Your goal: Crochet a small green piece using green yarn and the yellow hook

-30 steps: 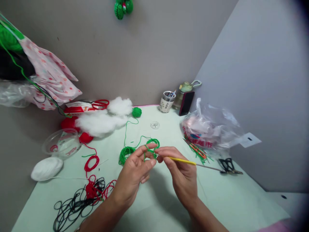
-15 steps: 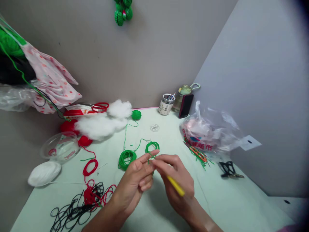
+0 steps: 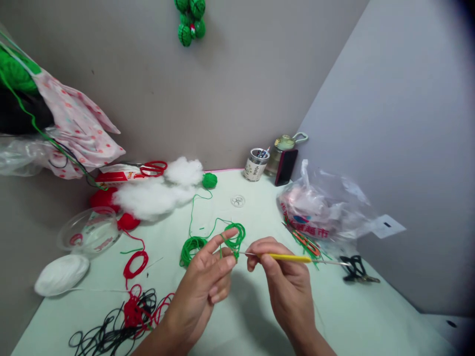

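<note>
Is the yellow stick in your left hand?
No, the right hand grips the yellow stick, while the left hand pinches green yarn.

The left hand (image 3: 202, 284) is bare — uncovered from the fingertips past the wrist and along the left forearm (image 3: 163, 337), until the lower edge cuts it off. The right hand (image 3: 291, 279) is bare too, narrowing to a wrist and an uncovered right forearm (image 3: 310, 338). The fingers (image 3: 221, 290) look slender, gently rounded at the tips — nail detail is too small to judge.
</note>
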Motion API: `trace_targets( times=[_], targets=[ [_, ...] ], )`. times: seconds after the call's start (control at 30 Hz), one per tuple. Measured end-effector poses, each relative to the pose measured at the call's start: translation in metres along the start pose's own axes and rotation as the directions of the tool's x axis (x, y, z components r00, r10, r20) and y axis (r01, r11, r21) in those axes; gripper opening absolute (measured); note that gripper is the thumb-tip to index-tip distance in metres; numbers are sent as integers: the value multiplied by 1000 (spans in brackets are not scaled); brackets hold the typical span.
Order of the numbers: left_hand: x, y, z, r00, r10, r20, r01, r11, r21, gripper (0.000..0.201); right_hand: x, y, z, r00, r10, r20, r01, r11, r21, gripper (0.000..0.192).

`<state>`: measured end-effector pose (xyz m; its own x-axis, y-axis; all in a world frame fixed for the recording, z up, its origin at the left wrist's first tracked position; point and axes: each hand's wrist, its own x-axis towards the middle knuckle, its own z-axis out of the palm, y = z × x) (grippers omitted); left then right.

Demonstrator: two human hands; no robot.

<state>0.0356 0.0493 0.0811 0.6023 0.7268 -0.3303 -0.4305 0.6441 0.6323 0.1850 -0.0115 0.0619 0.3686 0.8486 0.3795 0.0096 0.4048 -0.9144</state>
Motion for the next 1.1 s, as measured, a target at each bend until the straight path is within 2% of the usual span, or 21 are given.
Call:
trace_targets(
  times=[0.1,0.27,0.4,0.47,0.63,0.7,0.83,0.9,1.0,1.1],
  targets=[
    [0,2,-2,1000,-19,6,19,1000,-22,53,0,0,-2,1000,7,-18,-7,1000,6,17],
    [0,8,-5,998,-67,1,67,996,-64,50,6,-1,-5,992,112,-56,-103,986,132,16],
    [1,7,-6,999,-43,-9,43,999,7,48,10,-2,0,974,216,-60,-196,950,244,19],
    [3,2,-5,1000,-9,-5,9,997,80,50,10,-2,2,979,201,-14,-192,952,239,20],
    [8,-11,-6,999,-2,45,-6,986,167,64,5,4,-2,995,50,84,-52,998,18,17],
    [10,-11,-9,998,-11,57,2,986,165,64,5,8,-6,994,63,87,-68,996,53,17],
    [12,-4,-14,994,-39,104,22,988,155,56,7,10,-9,982,158,100,-177,960,217,22],
    [11,0,-14,993,-39,114,20,986,166,54,7,6,-8,979,179,96,-196,958,210,23],
    [11,2,-14,996,-13,83,-5,976,218,53,7,-1,-9,993,101,57,-105,992,68,26],
    [12,0,-16,998,58,36,-66,943,326,53,8,-3,-16,989,-93,118,114,977,-179,24]
  ],
)
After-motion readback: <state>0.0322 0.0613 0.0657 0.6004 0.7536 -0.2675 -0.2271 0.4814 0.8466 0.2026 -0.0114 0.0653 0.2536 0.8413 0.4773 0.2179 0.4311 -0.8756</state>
